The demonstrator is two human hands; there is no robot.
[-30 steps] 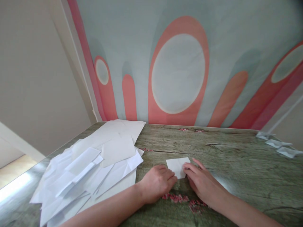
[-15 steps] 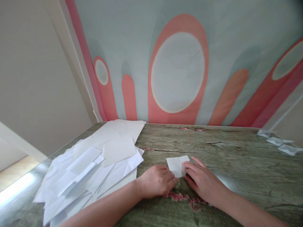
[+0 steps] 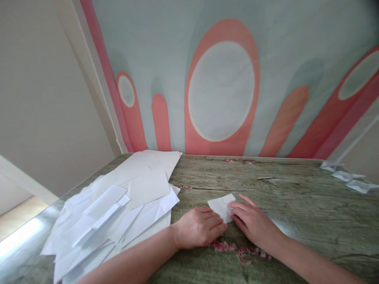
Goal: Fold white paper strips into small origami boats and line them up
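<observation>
A small folded piece of white paper lies on the wood-patterned table in front of me, its surface creased. My left hand is closed at its lower left edge, fingers pressed together, covering that corner. On the opposite side, my right hand grips the right edge between thumb and fingers, with one finger sticking out beyond the far corner. The fingertips of both hands are near each other at the lower edge, and the paper beneath them is hidden.
A spread pile of white paper sheets covers the table's left side, with folded strips on top. Several small folded paper pieces lie at the far right edge. Behind the wood-grain table stands a patterned wall panel.
My left hand has slid slightly to the right along the paper's lower edge, toward my right hand. The paper has tilted a little. My right hand has barely moved.
</observation>
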